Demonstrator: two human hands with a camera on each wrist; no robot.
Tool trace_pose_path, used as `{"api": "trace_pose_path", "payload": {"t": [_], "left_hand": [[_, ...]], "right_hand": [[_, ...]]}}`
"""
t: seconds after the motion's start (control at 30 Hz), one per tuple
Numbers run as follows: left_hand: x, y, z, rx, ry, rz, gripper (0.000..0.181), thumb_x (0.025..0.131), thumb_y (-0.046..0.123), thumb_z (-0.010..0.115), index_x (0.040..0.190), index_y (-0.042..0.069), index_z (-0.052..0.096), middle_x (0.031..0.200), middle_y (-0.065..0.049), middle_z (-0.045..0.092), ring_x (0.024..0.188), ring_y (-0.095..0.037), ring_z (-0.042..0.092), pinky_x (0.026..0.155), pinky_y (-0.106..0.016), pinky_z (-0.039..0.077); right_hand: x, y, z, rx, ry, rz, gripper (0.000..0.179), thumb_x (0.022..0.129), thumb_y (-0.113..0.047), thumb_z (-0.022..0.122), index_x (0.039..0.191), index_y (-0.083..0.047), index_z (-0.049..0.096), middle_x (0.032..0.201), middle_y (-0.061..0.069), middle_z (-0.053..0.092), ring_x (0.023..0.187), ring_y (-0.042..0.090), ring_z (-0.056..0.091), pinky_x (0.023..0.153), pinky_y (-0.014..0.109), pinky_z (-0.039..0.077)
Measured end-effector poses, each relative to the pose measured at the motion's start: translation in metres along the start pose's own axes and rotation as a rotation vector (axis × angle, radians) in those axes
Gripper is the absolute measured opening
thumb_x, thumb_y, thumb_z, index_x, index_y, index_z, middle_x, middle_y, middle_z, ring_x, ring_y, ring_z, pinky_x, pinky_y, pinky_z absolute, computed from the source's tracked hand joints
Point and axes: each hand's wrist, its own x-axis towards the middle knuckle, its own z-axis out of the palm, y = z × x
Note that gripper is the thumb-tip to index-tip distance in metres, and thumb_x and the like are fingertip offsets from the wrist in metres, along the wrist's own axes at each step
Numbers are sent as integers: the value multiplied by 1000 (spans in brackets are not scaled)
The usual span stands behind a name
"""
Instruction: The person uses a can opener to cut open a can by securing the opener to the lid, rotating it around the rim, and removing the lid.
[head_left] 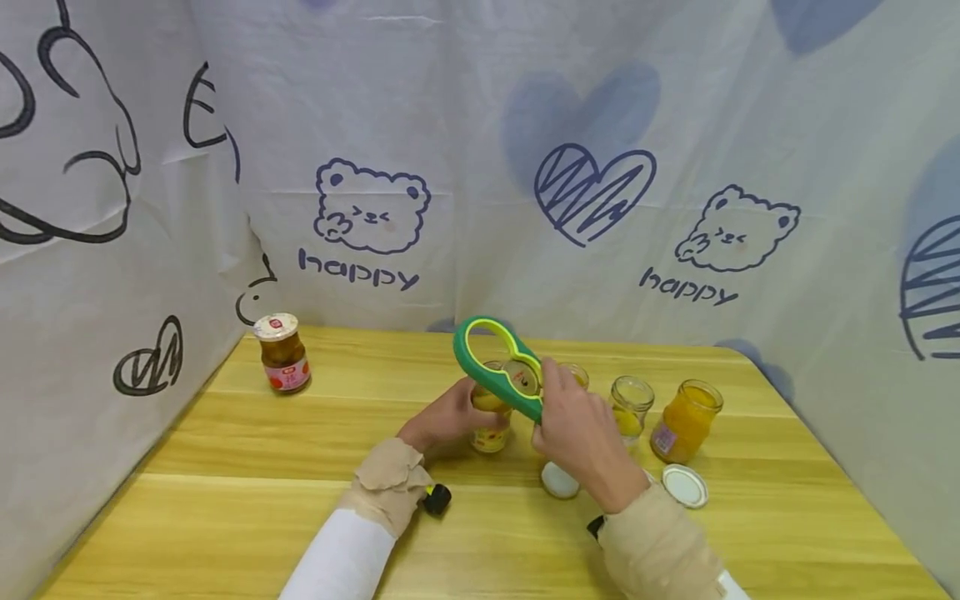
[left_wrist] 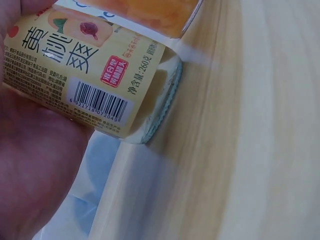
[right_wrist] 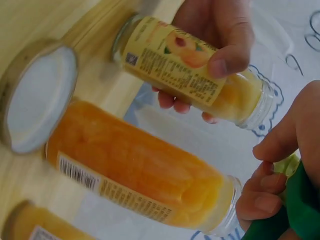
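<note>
My left hand [head_left: 450, 414] grips a glass jar of yellow peaches [right_wrist: 175, 70], its fingers and thumb wrapped round the pale yellow label. The jar stands close over the wooden table, and its threaded glass mouth shows bare in the right wrist view. My right hand [head_left: 581, 425] grips a green jar opener [head_left: 480, 367] with a lime-green toothed lining, held above and in front of that jar. A gold lid [head_left: 522, 377] shows within the opener's loop, beside the jar's mouth. In the left wrist view the label and barcode of the peach jar [left_wrist: 75, 75] face the camera.
Right of my hands stand lidless jars: an orange-filled jar [head_left: 686, 421], a jar with yellow fruit [head_left: 628, 408] and another jar [head_left: 576, 374] partly hidden. White-lined lids [head_left: 560, 481] lie on the table [head_left: 247, 517]. A lidded jar with a pink label [head_left: 285, 354] stands at the far left.
</note>
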Motion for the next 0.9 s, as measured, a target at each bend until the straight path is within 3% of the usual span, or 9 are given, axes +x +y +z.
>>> {"api": "trace_pose_path", "payload": {"t": [0.13,0.23,0.37,0.57,0.73,0.9], "left_hand": [[1,2,4,-16,13,-55,52,90,15,75,137,16,54,120,-10,67,104,-18,64,99,-37,54],[3,2,6,-23,25,-74,57,90,14,76,141,19,50,124,-9,66,108,-19,64,103,-40,53],[4,3,7,-27,30,-61,59,91,12,77,142,20,49,125,-11,66,109,-20,64,104,-41,53],[8,2,11,-68,23,-30,67,92,13,78,149,26,44,132,-23,63,108,-20,65,102,-40,54],[9,3,12,-51,52,-13,66,91,17,79,147,24,45,123,-15,65,102,-21,64,98,-37,54],[8,4,12,-11,89,-8,64,91,21,80,145,21,46,113,-9,65,96,-20,64,92,-35,55]], "right_hand": [[0,0,0,159,-17,83,51,74,1,66,122,0,52,85,9,59,57,19,50,47,30,43],[1,-1,0,235,0,101,48,76,2,65,122,-2,54,81,6,57,58,18,50,49,28,43],[2,-4,-1,301,12,106,49,79,1,64,127,-2,54,79,6,58,59,17,51,53,29,45],[2,-4,-1,401,-45,174,54,81,0,61,134,-1,52,82,10,62,63,20,54,59,31,47],[4,2,-5,496,-105,231,52,87,-2,60,138,-2,48,77,11,60,60,21,51,56,31,43],[6,9,-8,652,-192,303,38,96,-8,60,133,-8,51,79,12,60,58,19,49,59,32,41]]}}
